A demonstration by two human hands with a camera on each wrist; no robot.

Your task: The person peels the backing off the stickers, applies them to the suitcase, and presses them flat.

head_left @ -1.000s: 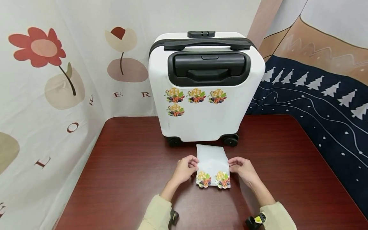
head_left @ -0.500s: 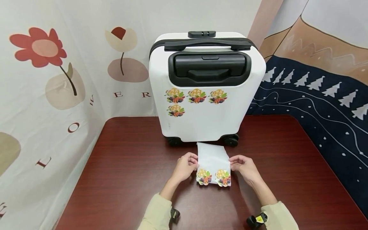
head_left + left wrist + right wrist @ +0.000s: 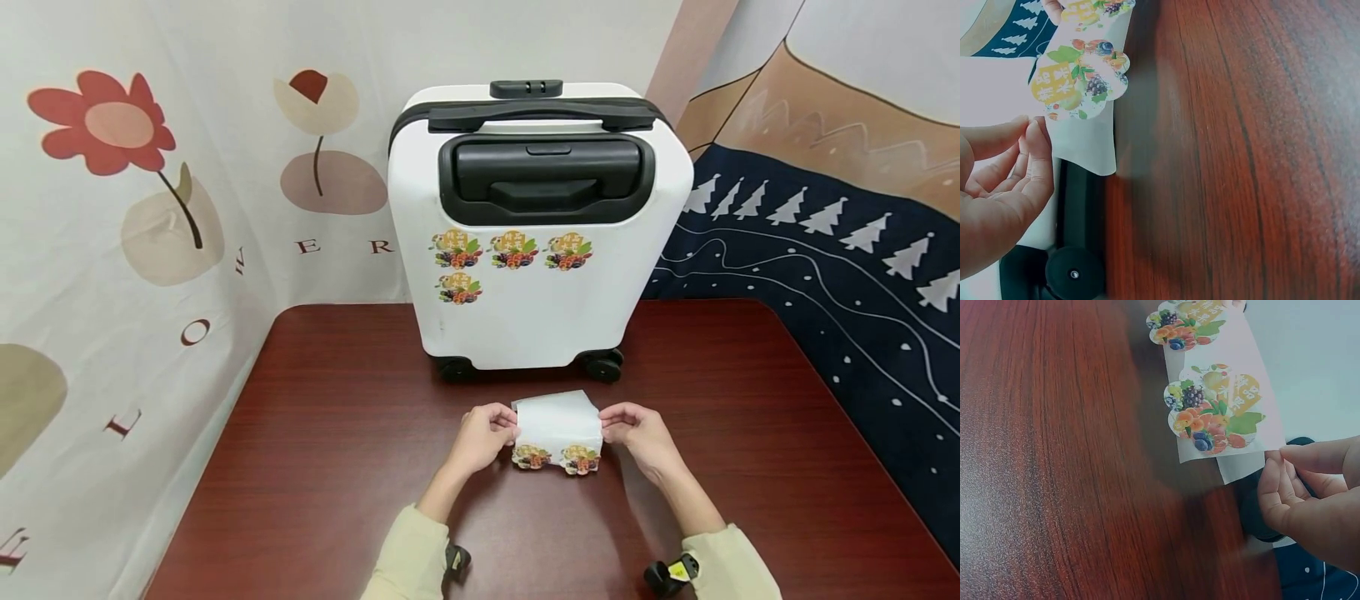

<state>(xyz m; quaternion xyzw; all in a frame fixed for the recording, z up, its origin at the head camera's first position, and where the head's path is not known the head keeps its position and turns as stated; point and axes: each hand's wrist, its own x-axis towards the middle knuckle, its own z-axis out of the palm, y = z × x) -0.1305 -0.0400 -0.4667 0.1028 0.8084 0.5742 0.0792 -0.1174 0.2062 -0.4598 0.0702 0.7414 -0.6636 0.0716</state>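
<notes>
Both hands hold a white sticker sheet (image 3: 558, 423) above the table in front of a white suitcase (image 3: 525, 325). The left hand (image 3: 480, 437) pinches its left edge between thumb and fingers. At the right edge, the right hand (image 3: 637, 437) pinches likewise. Two fruit-printed stickers (image 3: 1215, 412) sit along the sheet's near end; in the right wrist view their scalloped edges stick out past the paper. The far part of the sheet bends back and down. Several matching stickers (image 3: 513, 250) are on the suitcase front, three in a row and one below at the left.
The suitcase stands upright at the back of the reddish-brown table (image 3: 330, 467) on black wheels (image 3: 600, 365), its black handle (image 3: 551, 175) folded in. Printed curtains hang behind it: flowers (image 3: 108, 125) at the left, dark blue with trees (image 3: 787, 208) at the right.
The sheet has tilted and curved, so its far end no longer reaches the suitcase's base and it looks shorter in the head view. Both hands keep their pinch and have barely moved.
</notes>
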